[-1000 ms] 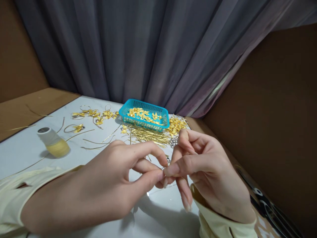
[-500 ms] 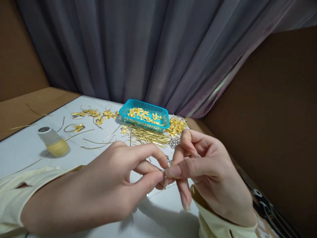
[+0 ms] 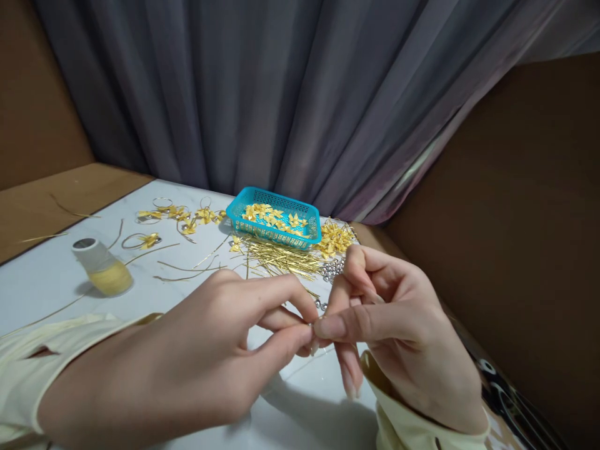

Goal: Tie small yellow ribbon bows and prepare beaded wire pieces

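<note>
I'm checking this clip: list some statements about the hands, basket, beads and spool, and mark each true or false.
1. The left hand and right hand come together at the fingertips. True.
2. The blue basket is upside down. False: it stands upright, with yellow flowers inside.
3. Silver beads lie near the right hand. True.
4. The spool is held in the left hand. False: it stands on the table.
5. Gold strips lie on the basket's near side. True.
</note>
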The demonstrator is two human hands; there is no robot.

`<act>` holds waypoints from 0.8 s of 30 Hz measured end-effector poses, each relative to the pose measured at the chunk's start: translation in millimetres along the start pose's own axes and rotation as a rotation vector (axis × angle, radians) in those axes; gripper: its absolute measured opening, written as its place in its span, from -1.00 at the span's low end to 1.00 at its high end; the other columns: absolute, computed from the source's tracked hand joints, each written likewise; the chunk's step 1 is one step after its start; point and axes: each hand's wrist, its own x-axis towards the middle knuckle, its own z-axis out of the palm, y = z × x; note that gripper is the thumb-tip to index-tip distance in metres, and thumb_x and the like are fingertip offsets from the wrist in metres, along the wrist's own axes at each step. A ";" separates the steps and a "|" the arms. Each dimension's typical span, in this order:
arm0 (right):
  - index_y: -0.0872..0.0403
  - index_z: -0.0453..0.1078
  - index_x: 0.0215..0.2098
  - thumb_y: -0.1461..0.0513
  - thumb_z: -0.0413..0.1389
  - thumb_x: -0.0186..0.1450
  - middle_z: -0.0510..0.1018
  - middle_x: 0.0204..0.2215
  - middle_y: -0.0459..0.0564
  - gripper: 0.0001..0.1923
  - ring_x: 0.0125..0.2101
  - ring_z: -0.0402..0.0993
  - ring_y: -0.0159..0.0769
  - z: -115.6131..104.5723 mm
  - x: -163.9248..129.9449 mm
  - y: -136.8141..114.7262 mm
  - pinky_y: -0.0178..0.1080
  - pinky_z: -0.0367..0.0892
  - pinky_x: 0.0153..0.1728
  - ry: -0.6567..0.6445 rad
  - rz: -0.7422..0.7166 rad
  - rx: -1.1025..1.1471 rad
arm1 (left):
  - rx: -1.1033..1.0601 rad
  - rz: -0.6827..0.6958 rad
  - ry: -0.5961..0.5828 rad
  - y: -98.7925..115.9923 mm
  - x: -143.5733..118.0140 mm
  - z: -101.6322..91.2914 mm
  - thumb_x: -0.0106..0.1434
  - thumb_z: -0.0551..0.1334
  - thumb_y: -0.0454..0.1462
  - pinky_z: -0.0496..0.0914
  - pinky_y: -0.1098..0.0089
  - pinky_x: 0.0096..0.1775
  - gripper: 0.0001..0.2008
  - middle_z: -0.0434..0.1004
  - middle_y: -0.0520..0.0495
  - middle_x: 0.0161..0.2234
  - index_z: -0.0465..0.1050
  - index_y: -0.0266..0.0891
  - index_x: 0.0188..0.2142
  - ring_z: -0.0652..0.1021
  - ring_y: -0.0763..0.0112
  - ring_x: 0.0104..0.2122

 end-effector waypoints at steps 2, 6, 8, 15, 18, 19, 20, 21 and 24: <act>0.04 0.06 -0.61 0.51 0.19 -0.05 0.58 -0.67 -0.04 -0.60 -0.79 0.44 -0.28 0.1 -0.2 0.0 -0.46 0.16 -0.85 0.015 -0.011 -0.001 | 0.008 0.031 0.014 -2.4 -0.9 1.2 0.28 0.10 -0.32 0.31 0.74 -0.45 -0.87 0.57 0.21 -0.37 0.41 -0.10 -0.32 0.59 0.62 -0.38; 0.04 0.06 -0.61 0.52 0.18 -0.05 0.58 -0.67 -0.05 -0.60 -0.80 0.43 -0.29 -0.5 -1.5 0.6 -0.45 0.19 -0.84 0.020 -0.018 0.002 | 0.023 0.084 0.035 -7.5 -3.7 2.7 0.31 0.11 -0.31 0.32 0.75 -0.39 -0.87 0.56 0.24 -0.36 0.41 -0.06 -0.29 0.59 0.65 -0.37; 0.04 0.07 -0.60 0.52 0.18 -0.05 0.58 -0.67 -0.05 -0.61 -0.80 0.43 -0.30 -0.9 -2.3 1.2 -0.44 0.20 -0.84 0.017 -0.019 0.003 | 0.027 0.098 0.047 -9.0 -3.7 2.9 0.31 0.11 -0.31 0.33 0.75 -0.37 -0.88 0.56 0.25 -0.36 0.40 -0.06 -0.28 0.59 0.66 -0.38; 0.03 0.08 -0.60 0.52 0.19 -0.07 0.56 -0.69 -0.06 -0.60 -0.80 0.40 -0.32 0.6 -2.7 1.6 -0.45 0.15 -0.85 0.034 -0.017 0.007 | 0.005 0.085 0.051 -7.9 -0.9 3.2 0.32 0.12 -0.27 0.33 0.75 -0.40 -0.90 0.56 0.23 -0.36 0.40 -0.08 -0.30 0.59 0.64 -0.37; 0.03 0.08 -0.60 0.52 0.20 -0.06 0.56 -0.69 -0.06 -0.60 -0.80 0.40 -0.32 0.7 -3.6 0.6 -0.45 0.16 -0.84 0.038 -0.018 0.004 | 0.013 0.077 0.055 -8.4 -3.0 3.6 0.33 0.12 -0.27 0.33 0.74 -0.40 -0.90 0.57 0.23 -0.36 0.39 -0.07 -0.29 0.60 0.64 -0.37; 0.03 0.08 -0.60 0.52 0.19 -0.06 0.56 -0.69 -0.07 -0.61 -0.80 0.40 -0.32 0.6 -3.8 0.5 -0.45 0.15 -0.84 0.037 -0.019 0.005 | 0.017 0.076 0.054 -8.6 -3.9 3.8 0.33 0.12 -0.27 0.33 0.74 -0.39 -0.90 0.57 0.23 -0.36 0.39 -0.07 -0.29 0.60 0.64 -0.37; 0.03 0.08 -0.60 0.52 0.19 -0.06 0.56 -0.69 -0.07 -0.61 -0.80 0.41 -0.32 0.4 -4.0 0.4 -0.45 0.15 -0.84 0.037 -0.019 0.006 | 0.020 0.072 0.052 -8.8 -4.6 4.0 0.33 0.12 -0.27 0.33 0.74 -0.39 -0.90 0.57 0.24 -0.36 0.39 -0.06 -0.29 0.60 0.64 -0.37; 0.03 0.08 -0.60 0.52 0.19 -0.06 0.56 -0.69 -0.08 -0.61 -0.80 0.41 -0.32 0.2 -4.0 0.5 -0.45 0.15 -0.84 0.035 -0.020 0.007 | 0.019 0.068 0.050 -8.8 -5.2 4.3 0.33 0.12 -0.27 0.33 0.74 -0.39 -0.90 0.57 0.24 -0.36 0.40 -0.06 -0.29 0.60 0.64 -0.37; 0.04 0.07 -0.60 0.52 0.19 -0.06 0.56 -0.69 -0.08 -0.60 -0.80 0.41 -0.31 -0.1 -3.5 1.0 -0.45 0.15 -0.84 0.033 -0.013 0.007 | 0.012 0.060 0.043 -7.7 -5.2 4.2 0.32 0.11 -0.29 0.32 0.74 -0.41 -0.88 0.57 0.25 -0.36 0.40 -0.05 -0.28 0.60 0.65 -0.37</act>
